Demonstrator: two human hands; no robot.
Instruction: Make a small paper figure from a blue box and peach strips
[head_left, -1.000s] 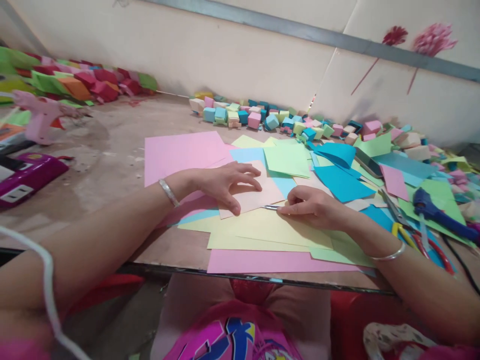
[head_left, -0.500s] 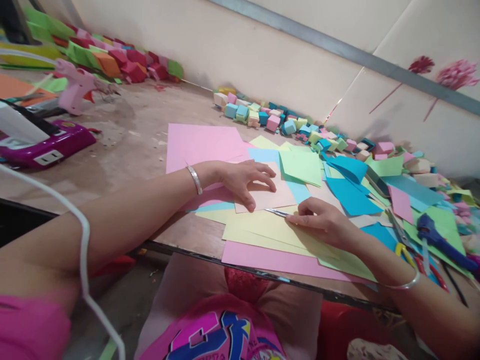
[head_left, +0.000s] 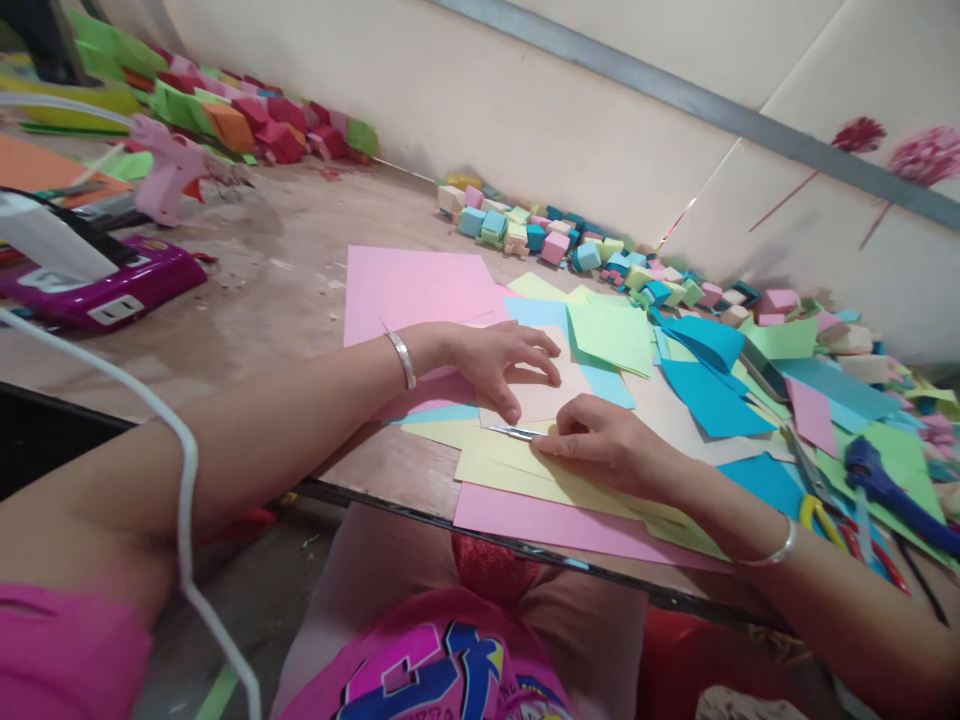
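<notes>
My left hand (head_left: pixel 506 362) rests with spread fingers on a pale peach sheet of paper (head_left: pixel 536 405). My right hand (head_left: pixel 600 440) is closed round a slim silver craft knife (head_left: pixel 514 432), held low and nearly flat. Its tip points left along the lower edge of the peach sheet, close to my left thumb. Whether the tip touches the paper, I cannot tell. Beneath lie yellow sheets (head_left: pixel 487 470) and a pink sheet (head_left: pixel 525 510) at the table's front edge. A larger pink sheet (head_left: pixel 412 285) lies beyond my left wrist.
Folded blue paper (head_left: pixel 705 395) and a light green piece (head_left: pixel 611 335) lie right of my hands. Scissors (head_left: pixel 821 515) and a blue glue gun (head_left: pixel 892 490) are farther right. Small paper cubes (head_left: pixel 555 245) line the wall. At left stand a purple power strip (head_left: pixel 112 295) and a pink glue gun (head_left: pixel 169 170).
My right hand has slid the craft knife left along the edge of the peach sheet. My left hand holds its place on the paper. The view has shifted slightly.
</notes>
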